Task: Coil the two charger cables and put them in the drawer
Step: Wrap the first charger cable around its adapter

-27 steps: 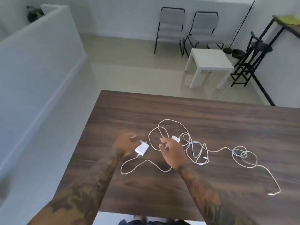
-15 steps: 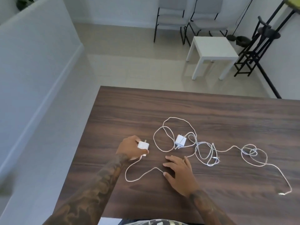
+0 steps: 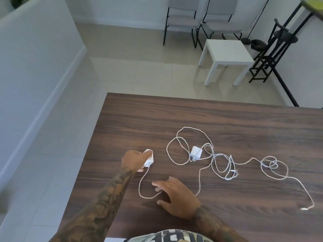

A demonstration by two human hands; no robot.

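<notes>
Our left hand point(image 3: 134, 161) grips a white square charger plug point(image 3: 149, 158); at five o'clock, our right hand point(image 3: 176, 195) presses its thin white cable point(image 3: 142, 187) flat, fingers spread, on the dark wooden tabletop point(image 3: 227, 119).

It looked like a plain office or waiting room. A dark wood table point(image 3: 227, 119) stood on pale floor tiles point(image 3: 122, 70), with two grey chairs point(image 3: 181, 20) at twelve o'clock beside a white side table point(image 3: 225, 51).
</notes>
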